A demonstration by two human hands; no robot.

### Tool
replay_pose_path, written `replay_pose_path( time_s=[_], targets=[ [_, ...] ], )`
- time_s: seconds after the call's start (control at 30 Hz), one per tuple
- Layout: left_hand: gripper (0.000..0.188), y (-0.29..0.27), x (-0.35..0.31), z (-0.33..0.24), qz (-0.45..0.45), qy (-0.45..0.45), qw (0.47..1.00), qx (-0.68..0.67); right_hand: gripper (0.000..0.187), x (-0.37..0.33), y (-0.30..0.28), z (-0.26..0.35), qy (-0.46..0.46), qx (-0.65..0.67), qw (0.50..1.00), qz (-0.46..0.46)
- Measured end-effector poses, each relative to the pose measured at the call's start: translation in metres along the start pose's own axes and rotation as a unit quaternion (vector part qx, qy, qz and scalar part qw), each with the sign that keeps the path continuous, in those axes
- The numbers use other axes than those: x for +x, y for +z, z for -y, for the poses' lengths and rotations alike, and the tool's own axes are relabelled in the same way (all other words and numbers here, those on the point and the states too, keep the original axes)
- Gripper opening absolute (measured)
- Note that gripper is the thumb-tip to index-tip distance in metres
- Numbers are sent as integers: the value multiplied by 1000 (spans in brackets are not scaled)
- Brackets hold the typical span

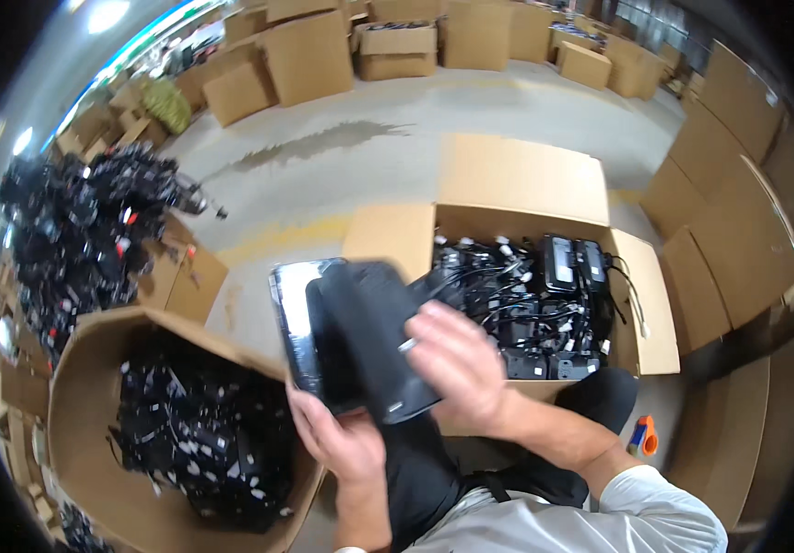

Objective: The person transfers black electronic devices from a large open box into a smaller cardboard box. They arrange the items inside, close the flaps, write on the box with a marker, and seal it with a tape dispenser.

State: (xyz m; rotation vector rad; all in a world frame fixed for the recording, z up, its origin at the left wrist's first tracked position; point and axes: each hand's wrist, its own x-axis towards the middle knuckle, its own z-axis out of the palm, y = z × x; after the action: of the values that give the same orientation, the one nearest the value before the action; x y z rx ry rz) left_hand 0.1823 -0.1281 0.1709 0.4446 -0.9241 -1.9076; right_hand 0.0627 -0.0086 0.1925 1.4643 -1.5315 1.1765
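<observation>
In front of me my left hand (337,438) grips the lower edge of a flat black unit with a glossy, screen-like face (299,318), which reflects a bright light. Overlapping it on the right is a matte black panel (374,336), smeared by motion. My right hand (462,364) is at that panel's right edge, fingers pressed along it and the thumb hidden. A small whitish piece shows by its fingertips; what it is I cannot make out. Black cable runs from behind the panel toward an open carton (632,300) holding several black units with cables and white connectors.
To my left stands a deep carton (83,369) with many black parts inside. Behind it, a heap of black parts (93,221) rises on boxes. An orange and blue tool-like thing (644,436) lies on the floor right of my knee. Tall cartons (715,230) line the right.
</observation>
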Motion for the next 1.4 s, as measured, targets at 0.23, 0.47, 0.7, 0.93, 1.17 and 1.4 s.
replay_pose_path(
  time_s=[0.23, 0.47, 0.7, 0.93, 1.17, 1.4],
  targets=[
    [69, 31, -41, 42, 130, -127, 982, 43, 44, -39, -50, 24, 35, 22, 993, 110],
    [61, 76, -69, 55, 178, -208, 961, -28, 74, -41, -127, -36, 304, 61, 944, -113],
    [79, 86, -105, 109, 184, -301, 936, 17, 42, -68, -134, -44, 482, 123, 833, -243],
    [85, 38, -62, 103, 342, -359, 858, 137, 87, -110, -133, -51, 566, 269, 770, -120],
    [58, 126, 33, 189, 304, -378, 872, 62, 75, -115, -125, -71, 713, 390, 577, -84],
    [35, 132, 43, 413, 328, -504, 798, 39, 72, -131, -148, -84, 613, 49, 764, -196]
  ],
)
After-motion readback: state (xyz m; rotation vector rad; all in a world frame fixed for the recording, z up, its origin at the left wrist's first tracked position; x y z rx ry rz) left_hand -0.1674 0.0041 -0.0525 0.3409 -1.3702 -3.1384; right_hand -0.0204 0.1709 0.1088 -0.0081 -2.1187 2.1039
